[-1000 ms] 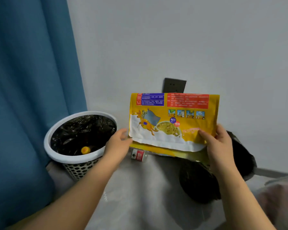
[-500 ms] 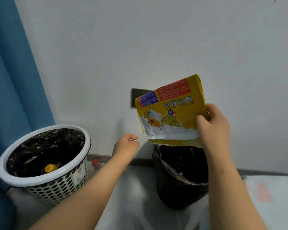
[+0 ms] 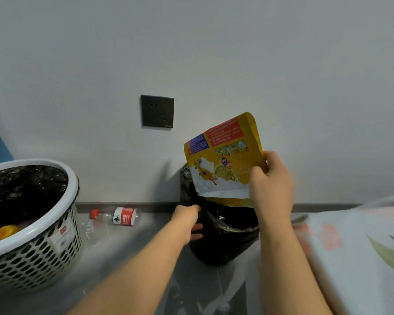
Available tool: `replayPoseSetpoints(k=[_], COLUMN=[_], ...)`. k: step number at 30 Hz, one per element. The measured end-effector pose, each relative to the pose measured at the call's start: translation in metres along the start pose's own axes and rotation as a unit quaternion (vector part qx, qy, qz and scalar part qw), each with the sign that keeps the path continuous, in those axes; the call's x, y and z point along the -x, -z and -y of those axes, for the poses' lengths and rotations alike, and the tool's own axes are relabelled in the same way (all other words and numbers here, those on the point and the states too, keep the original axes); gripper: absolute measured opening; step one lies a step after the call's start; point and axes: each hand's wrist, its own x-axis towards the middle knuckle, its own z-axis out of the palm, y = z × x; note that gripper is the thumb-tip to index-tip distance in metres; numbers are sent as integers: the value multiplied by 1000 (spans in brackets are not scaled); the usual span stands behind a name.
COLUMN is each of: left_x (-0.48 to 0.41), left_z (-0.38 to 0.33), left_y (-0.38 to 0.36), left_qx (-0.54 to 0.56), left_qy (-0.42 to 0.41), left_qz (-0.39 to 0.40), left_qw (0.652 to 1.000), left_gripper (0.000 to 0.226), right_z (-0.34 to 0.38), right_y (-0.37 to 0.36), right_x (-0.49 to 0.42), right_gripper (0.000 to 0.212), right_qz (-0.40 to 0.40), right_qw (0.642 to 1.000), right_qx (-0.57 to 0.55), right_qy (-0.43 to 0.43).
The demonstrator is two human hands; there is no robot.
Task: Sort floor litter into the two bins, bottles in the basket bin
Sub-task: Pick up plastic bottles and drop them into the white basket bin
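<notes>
Yellow food pouch [image 3: 223, 155]: pinched at its right edge by right hand [image 3: 271, 185], tilted above black-lined bin [image 3: 225, 235]. Likely light, floppy, slick; best gripped at an edge seam. Left hand [image 3: 187, 221] closed on the liner rim.

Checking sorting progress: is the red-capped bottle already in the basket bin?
No, the red-capped bottle lies on the floor by the wall, beside the basket bin.
</notes>
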Motion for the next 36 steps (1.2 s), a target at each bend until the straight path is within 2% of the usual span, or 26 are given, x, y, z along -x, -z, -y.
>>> replayPoseSetpoints(k=[4, 9, 15, 22, 24, 26, 28, 29, 32, 36], left_x=[-17, -32, -33, -30, -35, -45, -51, -52, -47, -44], left_z=[6, 11, 12, 16, 17, 17, 20, 21, 24, 22], left_y=[-10, -10, -7, 8, 6, -3, -13, -15, -11, 23], left_qx=[2, -1, 43, 136, 88, -43, -147, -163, -126, -48], left_qy=[-4, -15, 27, 67, 45, -16, -73, -87, -99, -99], left_qz=[0, -44, 21, 66, 51, 5, -52, -74, -107, -95], left_qw=[1000, 999, 998, 986, 994, 999, 985, 980, 981, 989], left_gripper=[31, 27, 28, 15, 21, 28, 28, 26, 17, 13], right_z=[-11, -23, -29, -35, -36, -38, -42, -43, -48, -46], right_y=[-6, -9, -14, -21, -24, -28, -31, -32, -35, -48], right_x=[-3, 0, 0, 1, 1, 2, 3, 3, 3, -1], right_gripper=[24, 27, 29, 30, 31, 33, 34, 35, 37, 32], right_qz=[22, 30, 31, 50, 50, 45, 39, 38, 44, 81], right_qw=[999, 997, 996, 992, 991, 990, 989, 989, 988, 987], right_qx=[17, 1, 26, 75, 90, 103, 119, 124, 132, 131], right_qy=[-33, -66, -83, -85, -84, -82, -79, -77, -70, -53])
